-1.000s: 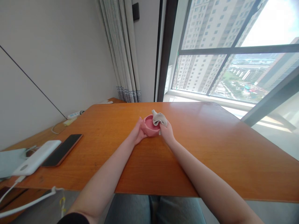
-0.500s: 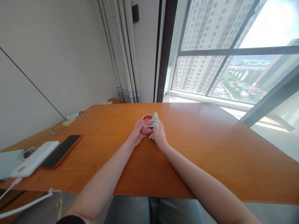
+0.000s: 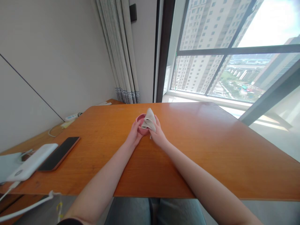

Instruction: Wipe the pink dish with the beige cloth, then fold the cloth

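A small pink ceramic bowl (image 3: pixel 141 121) with a rounded outer wall and a deeper pink inside sits upright, or nearly so, on an orange wooden tabletop (image 3: pixel 187 156), its lower edge close to or resting on the wood. The left hand (image 3: pixel 134 134) cups the bowl's near left side with its fingers curled up the wall, while the right hand (image 3: pixel 158 135) pinches a folded beige cloth (image 3: pixel 149 120) against the bowl's mouth. The cloth bunches to a peak and covers the right part of the opening, leaving a crescent of pink rim showing on the left.

One head-worn camera looks forward and down from close above the desk (image 3: pixel 201 150). It faces the left hand (image 3: pixel 134 134) and right hand (image 3: pixel 158 136).
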Demonstrator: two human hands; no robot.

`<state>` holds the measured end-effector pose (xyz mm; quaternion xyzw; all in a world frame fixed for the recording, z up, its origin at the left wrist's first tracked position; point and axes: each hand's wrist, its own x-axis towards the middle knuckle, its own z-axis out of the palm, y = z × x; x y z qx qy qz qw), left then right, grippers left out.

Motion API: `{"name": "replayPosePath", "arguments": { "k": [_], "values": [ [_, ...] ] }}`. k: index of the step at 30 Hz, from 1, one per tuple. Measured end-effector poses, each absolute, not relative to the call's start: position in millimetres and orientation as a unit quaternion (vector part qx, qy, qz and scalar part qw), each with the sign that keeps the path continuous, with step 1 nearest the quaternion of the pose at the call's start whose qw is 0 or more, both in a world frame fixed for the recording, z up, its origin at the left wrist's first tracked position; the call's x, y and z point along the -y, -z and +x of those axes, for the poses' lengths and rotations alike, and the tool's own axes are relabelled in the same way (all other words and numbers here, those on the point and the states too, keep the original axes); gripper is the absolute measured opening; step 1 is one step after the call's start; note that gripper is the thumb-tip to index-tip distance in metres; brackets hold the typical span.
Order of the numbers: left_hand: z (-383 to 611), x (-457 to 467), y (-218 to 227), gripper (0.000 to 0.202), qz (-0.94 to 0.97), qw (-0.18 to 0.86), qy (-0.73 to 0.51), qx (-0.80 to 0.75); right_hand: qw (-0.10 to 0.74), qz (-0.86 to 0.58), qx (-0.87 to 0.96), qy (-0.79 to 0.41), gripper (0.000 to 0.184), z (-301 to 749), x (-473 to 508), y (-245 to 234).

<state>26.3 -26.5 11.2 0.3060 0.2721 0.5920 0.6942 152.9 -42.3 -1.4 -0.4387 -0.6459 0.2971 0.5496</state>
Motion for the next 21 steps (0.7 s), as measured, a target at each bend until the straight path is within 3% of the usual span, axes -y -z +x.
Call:
{"name": "replayPosePath", "arguments": {
  "k": [4, 9, 14, 16, 21],
  "values": [
    [31.8, 30.1, -11.5, 0.050, 0.314, 0.690, -0.607, -0.240, 0.581, -0.475, 0.597, -0.283, 0.040, 139.8, 47.5, 5.4],
    [32.4, 37.9, -17.4, 0.054, 0.314, 0.773, -0.495, -0.243, 0.603, -0.487, 0.558, -0.297, 0.040, 172.8, 34.1, -11.3],
    [28.1, 40.8, -19.0, 0.043, 0.308, 0.822, -0.375, -0.298, 0.455, -0.455, 0.634, -0.430, 0.036, 208.9, 25.3, -26.7],
    [29.7, 39.3, -16.9, 0.037, 0.295, 0.816, -0.399, -0.296, 0.441, -0.449, 0.640, -0.441, 0.037, 209.4, 23.6, -24.7],
    [32.6, 33.5, -12.5, 0.035, 0.251, 0.754, -0.540, -0.276, 0.539, -0.466, 0.620, -0.329, 0.039, 166.8, 32.9, -2.2]
  ]
}}
